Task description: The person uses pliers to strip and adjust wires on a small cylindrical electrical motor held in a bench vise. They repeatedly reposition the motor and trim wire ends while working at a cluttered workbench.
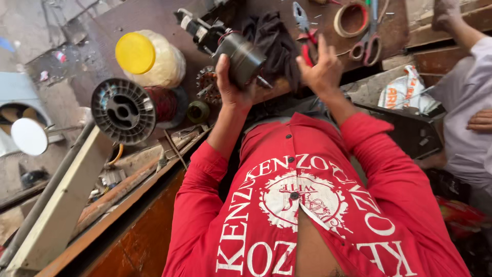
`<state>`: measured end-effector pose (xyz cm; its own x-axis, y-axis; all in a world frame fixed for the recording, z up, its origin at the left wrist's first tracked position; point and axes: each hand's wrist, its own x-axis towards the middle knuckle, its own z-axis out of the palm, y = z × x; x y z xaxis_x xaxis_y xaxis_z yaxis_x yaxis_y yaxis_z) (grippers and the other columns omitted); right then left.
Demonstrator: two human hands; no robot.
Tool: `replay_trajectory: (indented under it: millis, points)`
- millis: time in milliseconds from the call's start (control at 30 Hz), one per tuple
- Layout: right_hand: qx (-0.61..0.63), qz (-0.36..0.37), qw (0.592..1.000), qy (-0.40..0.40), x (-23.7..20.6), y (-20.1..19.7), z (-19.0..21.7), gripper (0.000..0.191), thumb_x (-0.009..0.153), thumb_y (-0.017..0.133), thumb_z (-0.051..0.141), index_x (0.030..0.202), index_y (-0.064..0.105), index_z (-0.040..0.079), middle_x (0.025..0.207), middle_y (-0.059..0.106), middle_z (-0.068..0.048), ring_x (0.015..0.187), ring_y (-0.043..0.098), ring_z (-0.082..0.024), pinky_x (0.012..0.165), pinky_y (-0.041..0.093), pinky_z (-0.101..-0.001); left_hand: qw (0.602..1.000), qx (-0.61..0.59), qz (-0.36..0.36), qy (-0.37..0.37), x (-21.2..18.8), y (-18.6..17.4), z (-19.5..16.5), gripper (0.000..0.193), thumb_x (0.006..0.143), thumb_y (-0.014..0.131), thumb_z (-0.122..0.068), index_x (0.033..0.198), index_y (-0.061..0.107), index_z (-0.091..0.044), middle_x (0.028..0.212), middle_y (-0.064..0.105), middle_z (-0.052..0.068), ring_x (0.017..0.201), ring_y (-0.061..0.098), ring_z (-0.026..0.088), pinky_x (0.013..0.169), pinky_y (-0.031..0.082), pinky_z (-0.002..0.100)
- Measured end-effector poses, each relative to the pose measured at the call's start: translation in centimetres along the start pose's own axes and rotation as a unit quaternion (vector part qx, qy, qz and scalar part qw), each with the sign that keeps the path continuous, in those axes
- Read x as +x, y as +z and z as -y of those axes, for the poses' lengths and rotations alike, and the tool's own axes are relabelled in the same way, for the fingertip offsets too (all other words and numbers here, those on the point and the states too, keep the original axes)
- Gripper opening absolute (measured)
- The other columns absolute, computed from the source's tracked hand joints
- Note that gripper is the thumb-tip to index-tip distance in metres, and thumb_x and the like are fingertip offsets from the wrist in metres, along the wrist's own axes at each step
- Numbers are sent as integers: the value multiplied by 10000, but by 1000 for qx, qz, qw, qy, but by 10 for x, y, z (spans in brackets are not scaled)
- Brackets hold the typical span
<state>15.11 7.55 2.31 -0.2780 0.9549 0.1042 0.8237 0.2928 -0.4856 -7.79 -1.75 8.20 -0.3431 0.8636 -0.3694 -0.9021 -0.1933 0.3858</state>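
Your left hand [230, 84] is clenched around a small dark cylindrical motor [245, 57], fingers wrapped round the back of its housing, holding it up off the bench. Wires and a black-and-white connector block [193, 25] trail from the motor's far end toward the top of the view.

Your right hand [322, 69] is just beside the motor, fingers spread and released, index finger pointing up. It grips nothing. Red-handled pliers [305, 31] lie on the bench right behind it; whether the fingers touch them, can't tell.

A dark cloth [274, 38] sits between the two hands, behind the motor.

On the brown workbench [143, 15]: jar with yellow lid [136, 52] left of the motor, grey wire spool [124, 110] with reddish copper winding below it, a small toothed rotor part [206, 84] next to your left wrist. Tape roll [351, 19] and scissors [370, 41] at the far right of the bench.

Another person in a pale garment [464, 102] sits at the right edge, one hand [480, 120] resting on it, well apart from yours.
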Motion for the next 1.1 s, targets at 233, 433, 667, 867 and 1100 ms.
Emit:
replay_trajectory:
  millis: [233, 433, 667, 867, 1100]
  points:
    - [-8, -74, 992, -103, 11, 12, -11, 570, 853, 830, 303, 1303, 605, 37, 1164, 631, -164, 1007, 685, -394, 852, 541, -477, 999, 17, 15, 35, -7, 26, 3, 557, 934, 781, -374, 1326, 583, -33, 1182, 684, 113, 1075, 686, 255, 986, 564, 438]
    - [334, -24, 930, -150, -21, -60, 81, 207, 1075, 676, 90, 1257, 656, -7, 1157, 693, -171, 1040, 709, -362, 927, 572, -426, 978, 124, 26, 163, -10, 54, 14, 522, 956, 760, -331, 1304, 565, 5, 1119, 651, 87, 1008, 657, 202, 891, 556, 387]
    - [226, -93, 936, -252, -8, -87, 111, 255, 1007, 687, 47, 1239, 630, -44, 1011, 694, -206, 897, 688, -382, 814, 551, -439, 954, 188, 60, 226, -10, 81, 23, 502, 989, 739, -322, 1290, 548, 32, 1069, 633, 94, 958, 635, 179, 872, 546, 353]
    - [625, 187, 753, 87, -7, -73, 86, 162, 1097, 654, 128, 1123, 653, -32, 822, 605, -78, 652, 590, -210, 579, 475, -343, 970, 152, 121, 148, -14, 82, 11, 672, 941, 785, -382, 1382, 491, 30, 1106, 618, 120, 970, 639, 207, 873, 557, 385]
    - [624, 322, 706, 85, -11, -74, 69, 179, 1127, 499, 105, 1076, 625, -11, 864, 657, -31, 751, 660, -121, 660, 560, -300, 961, 178, 172, 121, -9, 70, 3, 965, 784, 897, -420, 1501, 401, -7, 1348, 614, 148, 1229, 626, 250, 1099, 517, 416]
